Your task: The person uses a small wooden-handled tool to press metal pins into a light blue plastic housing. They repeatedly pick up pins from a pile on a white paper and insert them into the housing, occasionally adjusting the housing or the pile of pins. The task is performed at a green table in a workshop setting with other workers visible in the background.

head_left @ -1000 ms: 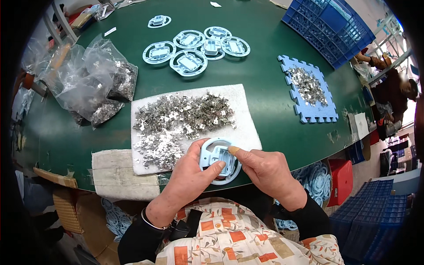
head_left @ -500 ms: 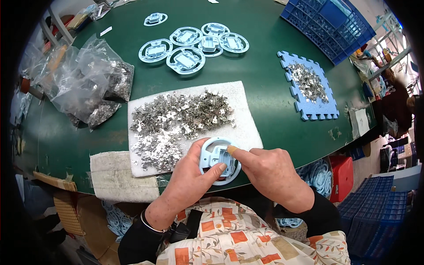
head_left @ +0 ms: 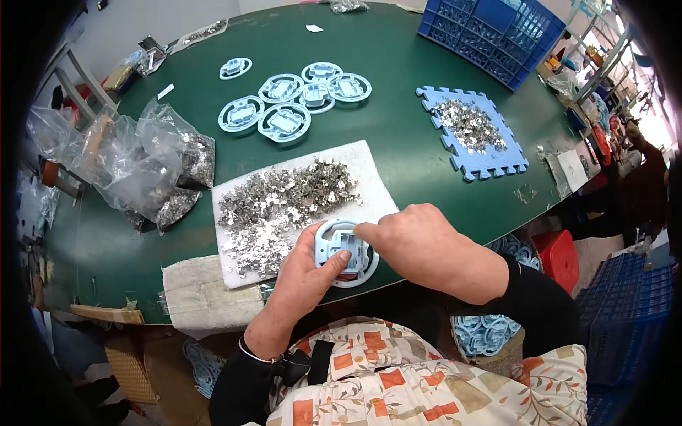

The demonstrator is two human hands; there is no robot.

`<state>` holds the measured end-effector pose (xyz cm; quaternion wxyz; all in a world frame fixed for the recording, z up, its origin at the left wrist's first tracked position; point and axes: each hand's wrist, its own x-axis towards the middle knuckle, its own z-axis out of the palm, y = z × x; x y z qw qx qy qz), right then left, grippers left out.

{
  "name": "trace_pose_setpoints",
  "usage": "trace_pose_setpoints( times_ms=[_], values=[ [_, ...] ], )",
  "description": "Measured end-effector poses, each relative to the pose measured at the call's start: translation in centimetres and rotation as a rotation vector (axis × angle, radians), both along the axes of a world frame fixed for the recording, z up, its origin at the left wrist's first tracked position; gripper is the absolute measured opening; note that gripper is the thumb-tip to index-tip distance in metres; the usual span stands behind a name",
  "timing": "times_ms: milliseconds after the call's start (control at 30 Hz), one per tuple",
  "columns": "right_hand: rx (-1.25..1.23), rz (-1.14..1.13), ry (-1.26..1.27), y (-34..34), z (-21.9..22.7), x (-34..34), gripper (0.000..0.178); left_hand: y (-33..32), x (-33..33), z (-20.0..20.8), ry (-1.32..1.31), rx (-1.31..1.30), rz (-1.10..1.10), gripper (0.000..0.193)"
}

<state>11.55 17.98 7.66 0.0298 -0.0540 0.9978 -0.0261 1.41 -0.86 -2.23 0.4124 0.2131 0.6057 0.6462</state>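
In front of my body, my left hand (head_left: 307,273) grips a light blue round plastic ring part (head_left: 349,250) by its left side, thumb lying across its boxy centre. My right hand (head_left: 426,245) is closed, its fingertips pressed at the upper right of that centre. Whatever may be pinched there is too small or hidden to make out. Just beyond my hands, a heap of small shiny metal pieces (head_left: 277,206) covers much of a white foam sheet (head_left: 373,177).
Several matching blue ring parts (head_left: 284,122) lie farther back on the green table (head_left: 398,135). Clear bags (head_left: 153,170) of metal pieces stand left. At right are a blue foam mat (head_left: 472,162) bearing more pieces, a blue crate (head_left: 490,35) and a red stool (head_left: 558,259).
The view has shifted, so the table things sit differently in the picture. My left hand still holds the ring part; my right hand has turned, its wrist swinging outward, fingertips still at the part.
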Motion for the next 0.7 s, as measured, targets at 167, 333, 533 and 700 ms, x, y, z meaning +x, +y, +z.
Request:
trace_pose_setpoints(
  times_ms=[167,333,533,700],
  values=[
    [-0.71,-0.463,0.094,1.2,-1.9,2.1,0.029,-0.4,-0.3,1.5,-0.266,0.121,-0.078,0.061],
    [-1.734,-0.526,-0.121,0.0,-4.5,2.9,0.031,-1.1,0.6,3.1,-0.287,0.169,-0.126,0.06],
    [-1.489,-0.566,-0.028,-1.6,-4.5,4.8,0.021,-1.3,2.7,1.6,0.713,0.068,-0.041,0.057],
    [-1.413,-0.528,-0.05,-3.3,-4.6,5.2,0.025,-2.5,5.7,-0.4,0.771,0.053,0.087,0.046]
  ],
)
